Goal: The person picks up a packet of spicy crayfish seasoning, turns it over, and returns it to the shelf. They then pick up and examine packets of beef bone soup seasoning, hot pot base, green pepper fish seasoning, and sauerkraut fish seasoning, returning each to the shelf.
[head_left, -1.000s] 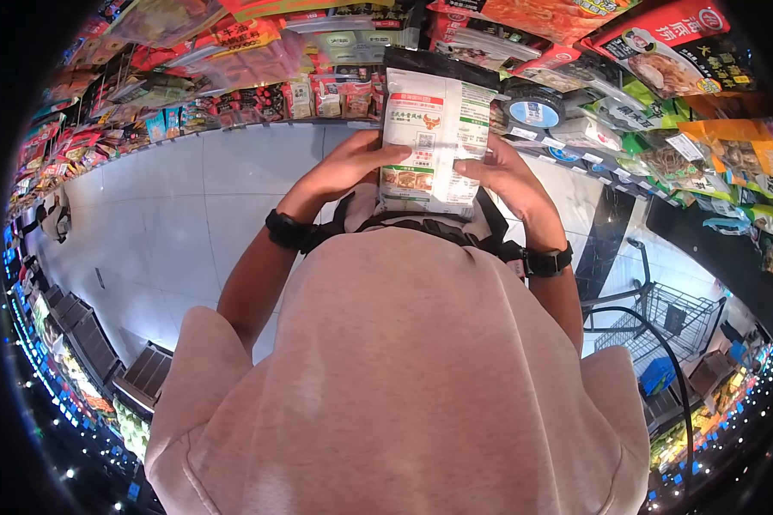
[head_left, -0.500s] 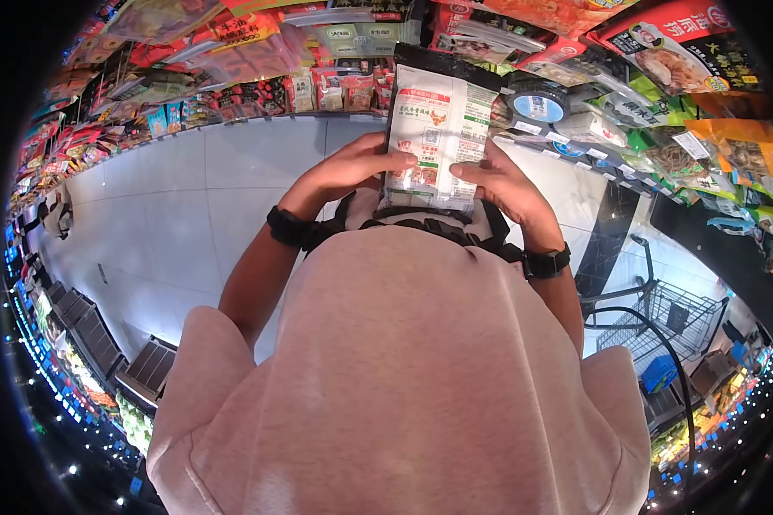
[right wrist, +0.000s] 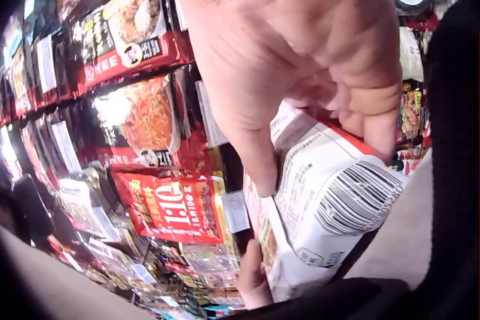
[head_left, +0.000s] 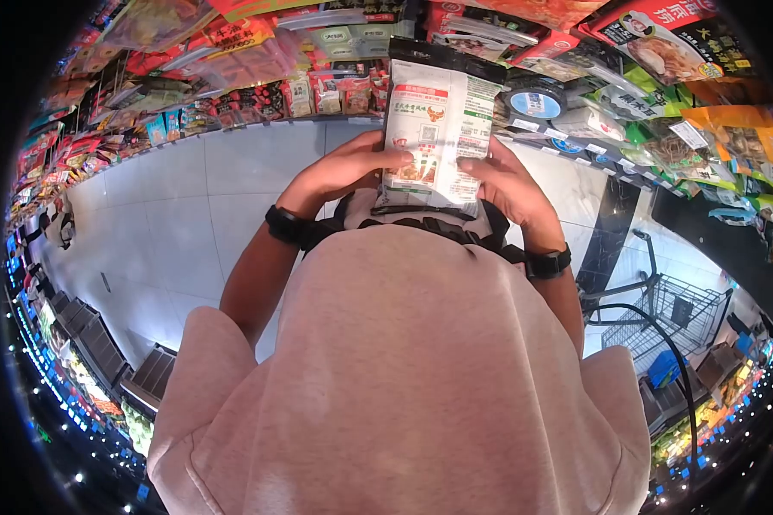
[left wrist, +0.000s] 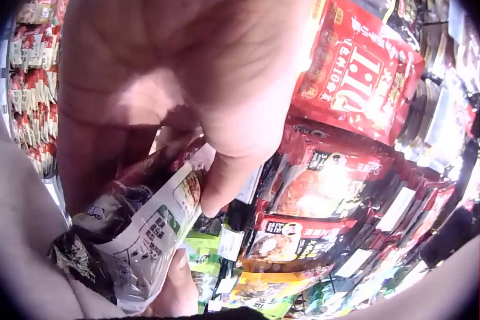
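A white plastic food packet (head_left: 442, 107) with a black top edge is held up in front of the waist, its printed side facing the head camera. My left hand (head_left: 345, 172) grips its left side, thumb on the printed face and fingers behind. On the opposite side my right hand (head_left: 517, 184) grips it the same way. In the left wrist view, the thumb presses the packet (left wrist: 154, 241) near a small food picture. A barcode shows on the packet (right wrist: 356, 196) in the right wrist view, with the fingers around its edge.
Shelves of bagged foods curve across the front, with red packets (head_left: 661, 43) at the right and an orange bag (head_left: 734, 137) below them. A round tub (head_left: 534, 105) sits just right of the packet. Behind at the right stands a wire shopping cart (head_left: 674, 313) on the tiled floor (head_left: 172, 206).
The packet has tilted slightly and its top has risen a little in the head view. Both hands have kept their grip on its sides.
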Demonstrator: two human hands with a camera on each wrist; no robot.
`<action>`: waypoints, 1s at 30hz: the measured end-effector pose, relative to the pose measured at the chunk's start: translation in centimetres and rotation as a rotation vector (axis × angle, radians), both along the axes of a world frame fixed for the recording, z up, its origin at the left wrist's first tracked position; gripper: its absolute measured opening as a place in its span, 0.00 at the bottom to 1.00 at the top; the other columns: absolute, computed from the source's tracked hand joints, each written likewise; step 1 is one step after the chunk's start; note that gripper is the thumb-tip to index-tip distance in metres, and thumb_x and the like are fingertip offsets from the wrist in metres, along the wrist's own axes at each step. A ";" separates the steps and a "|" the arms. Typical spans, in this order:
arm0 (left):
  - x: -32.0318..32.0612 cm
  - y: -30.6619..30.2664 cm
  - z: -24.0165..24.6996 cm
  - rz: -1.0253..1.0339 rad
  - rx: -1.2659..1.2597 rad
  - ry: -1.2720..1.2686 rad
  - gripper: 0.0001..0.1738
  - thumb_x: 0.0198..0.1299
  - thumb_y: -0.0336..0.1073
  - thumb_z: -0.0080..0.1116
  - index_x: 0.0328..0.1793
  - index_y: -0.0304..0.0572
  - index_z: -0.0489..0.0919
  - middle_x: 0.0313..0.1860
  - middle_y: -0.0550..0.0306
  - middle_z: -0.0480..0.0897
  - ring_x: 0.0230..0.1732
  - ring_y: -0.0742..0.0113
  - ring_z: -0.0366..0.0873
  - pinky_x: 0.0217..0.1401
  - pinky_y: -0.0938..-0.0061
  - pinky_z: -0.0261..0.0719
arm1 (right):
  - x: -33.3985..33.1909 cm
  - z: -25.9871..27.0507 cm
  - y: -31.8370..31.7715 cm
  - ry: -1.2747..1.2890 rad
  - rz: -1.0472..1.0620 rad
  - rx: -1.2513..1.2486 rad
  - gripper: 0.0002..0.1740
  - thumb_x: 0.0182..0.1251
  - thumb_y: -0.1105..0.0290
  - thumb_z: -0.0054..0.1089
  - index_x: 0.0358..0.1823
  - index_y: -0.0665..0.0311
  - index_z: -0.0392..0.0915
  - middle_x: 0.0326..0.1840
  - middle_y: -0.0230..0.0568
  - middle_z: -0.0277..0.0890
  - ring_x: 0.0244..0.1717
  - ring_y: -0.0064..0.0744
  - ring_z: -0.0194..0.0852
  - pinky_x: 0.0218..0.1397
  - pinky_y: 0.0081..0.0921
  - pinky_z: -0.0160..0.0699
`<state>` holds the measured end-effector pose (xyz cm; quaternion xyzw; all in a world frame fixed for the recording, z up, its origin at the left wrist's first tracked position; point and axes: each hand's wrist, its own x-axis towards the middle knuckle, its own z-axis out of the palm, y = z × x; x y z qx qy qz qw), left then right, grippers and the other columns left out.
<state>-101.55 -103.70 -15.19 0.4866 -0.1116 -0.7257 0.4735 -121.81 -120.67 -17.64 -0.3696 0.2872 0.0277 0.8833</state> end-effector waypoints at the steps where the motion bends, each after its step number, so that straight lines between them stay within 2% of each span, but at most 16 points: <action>1: -0.1 0.0 0.0 0.035 -0.016 0.045 0.31 0.65 0.39 0.60 0.69 0.31 0.65 0.62 0.49 0.75 0.60 0.63 0.74 0.61 0.64 0.74 | -0.1 0.5 -0.2 0.000 -0.002 -0.003 0.33 0.64 0.72 0.63 0.70 0.64 0.61 0.56 0.40 0.77 0.50 0.27 0.79 0.44 0.24 0.82; 3: -0.3 0.3 0.2 0.048 -0.031 0.071 0.30 0.66 0.38 0.59 0.69 0.32 0.65 0.63 0.49 0.74 0.61 0.62 0.74 0.62 0.64 0.74 | -0.4 1.8 -0.3 -0.026 -0.028 0.168 0.34 0.65 0.75 0.60 0.72 0.61 0.59 0.59 0.41 0.75 0.56 0.31 0.78 0.52 0.28 0.82; 6: -0.2 0.5 -0.8 0.047 -0.075 0.088 0.29 0.67 0.36 0.57 0.70 0.32 0.64 0.64 0.49 0.74 0.62 0.62 0.73 0.63 0.64 0.74 | -0.5 2.1 0.0 -0.054 -0.027 0.169 0.35 0.65 0.77 0.60 0.73 0.61 0.58 0.61 0.42 0.74 0.59 0.32 0.76 0.57 0.30 0.80; 13: 0.2 0.7 -0.9 0.007 -0.118 0.020 0.27 0.67 0.33 0.57 0.68 0.31 0.66 0.63 0.51 0.75 0.61 0.63 0.74 0.63 0.66 0.74 | -0.1 1.5 0.2 -0.045 -0.003 0.038 0.34 0.63 0.79 0.62 0.71 0.63 0.61 0.60 0.43 0.75 0.57 0.32 0.77 0.58 0.31 0.80; 15: 0.2 0.5 -0.3 0.010 -0.097 0.012 0.26 0.67 0.33 0.57 0.68 0.30 0.66 0.62 0.51 0.75 0.61 0.64 0.74 0.62 0.67 0.75 | 0.0 1.6 0.2 -0.018 0.020 -0.021 0.30 0.64 0.78 0.61 0.68 0.65 0.65 0.59 0.43 0.75 0.55 0.32 0.77 0.58 0.31 0.81; 21: -0.3 0.0 -0.8 0.107 -0.132 -0.038 0.24 0.66 0.32 0.58 0.66 0.29 0.69 0.60 0.52 0.78 0.58 0.68 0.76 0.59 0.71 0.77 | 0.0 1.0 -0.1 0.002 -0.037 0.067 0.23 0.65 0.75 0.61 0.61 0.67 0.72 0.57 0.41 0.77 0.54 0.29 0.78 0.57 0.31 0.82; 27: -0.3 -0.6 -0.6 0.120 -0.127 -0.032 0.23 0.66 0.33 0.59 0.64 0.29 0.71 0.58 0.52 0.79 0.55 0.69 0.78 0.57 0.74 0.77 | 0.1 0.4 0.2 -0.018 -0.039 -0.104 0.20 0.65 0.75 0.61 0.59 0.67 0.73 0.55 0.40 0.78 0.52 0.27 0.78 0.54 0.29 0.83; 30: -0.2 -1.1 0.7 0.083 -0.085 -0.047 0.24 0.66 0.33 0.59 0.65 0.30 0.70 0.59 0.52 0.79 0.56 0.70 0.77 0.57 0.74 0.76 | 0.2 0.5 0.4 -0.016 -0.098 -0.087 0.22 0.65 0.75 0.61 0.60 0.67 0.72 0.56 0.40 0.78 0.52 0.27 0.78 0.53 0.28 0.82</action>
